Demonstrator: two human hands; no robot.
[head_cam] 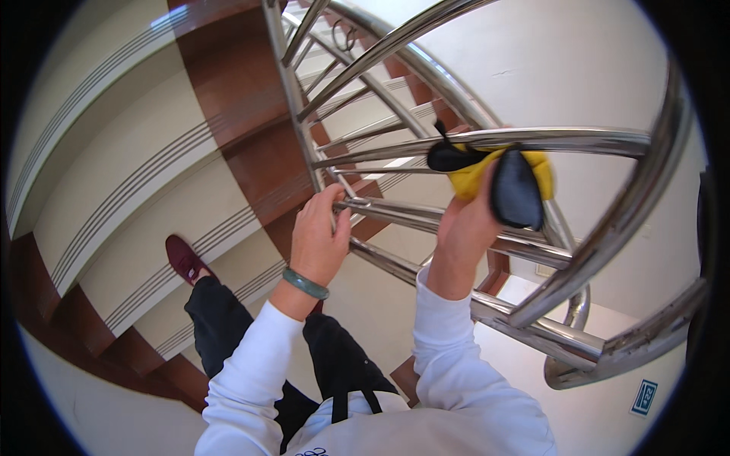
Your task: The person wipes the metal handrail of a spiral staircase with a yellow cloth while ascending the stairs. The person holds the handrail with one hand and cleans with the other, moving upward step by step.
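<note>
My left hand [322,233], with a green bangle at the wrist, touches a lower metal bar of the stair railing [393,211]; its thumb and fingers are around the bar's end. My right hand [470,228] holds a yellow cloth with black padded parts [470,176] against an upright stainless steel baluster. A dark glossy oval part of it lies over the back of this hand. Most of the right fingers are hidden behind the cloth.
Cream stair treads [142,154] with dark grooved strips and a reddish-brown border descend at the left. The curved handrail [633,211] runs along the right. A maroon shoe [185,259] stands on one step. A small blue sign [644,398] is on the wall at lower right.
</note>
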